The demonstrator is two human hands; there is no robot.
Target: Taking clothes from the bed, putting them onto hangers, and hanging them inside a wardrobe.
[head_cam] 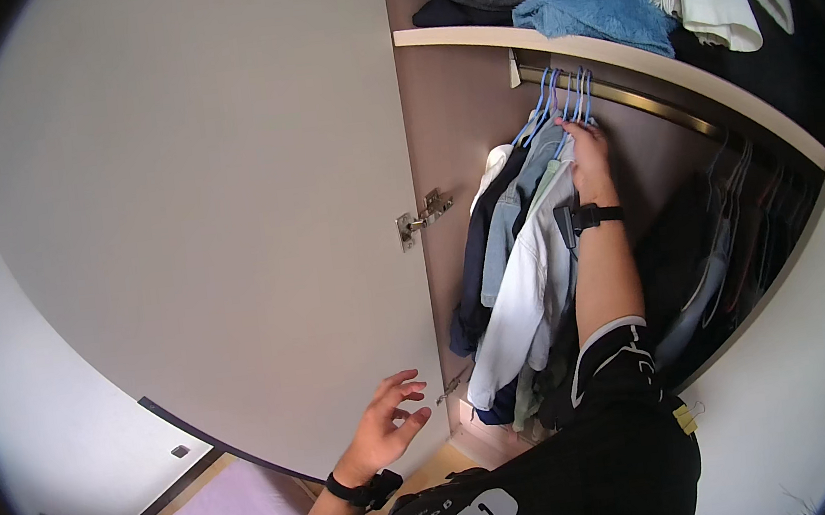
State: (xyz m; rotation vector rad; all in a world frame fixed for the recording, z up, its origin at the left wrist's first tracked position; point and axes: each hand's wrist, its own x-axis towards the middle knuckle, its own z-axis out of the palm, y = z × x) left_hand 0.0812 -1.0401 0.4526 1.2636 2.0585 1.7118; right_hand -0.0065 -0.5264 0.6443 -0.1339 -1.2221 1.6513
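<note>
Hanging clothes fill the left part of a wardrobe, on blue and purple hangers (546, 104) hooked over a brass-coloured rail (622, 96). My right hand (589, 156) is raised to the upper part of these garments, just under the hanger hooks, its fingers against a collar or shoulder; whether they grip it is unclear. Nearest it hangs a white long-sleeved garment (511, 300), with a light denim jacket (502, 248) and a dark navy garment (478, 273) to its left. My left hand (385, 430) is in front of the open door, fingers apart and empty.
The wardrobe door (211, 203) stands open at left on a metal hinge (420, 220). Above the rail, a shelf (633, 57) holds a blue fluffy textile (598, 12), dark knitwear and white cloth. More hangers (733, 224) are at right. A lilac-covered bed (205, 513) lies lower left.
</note>
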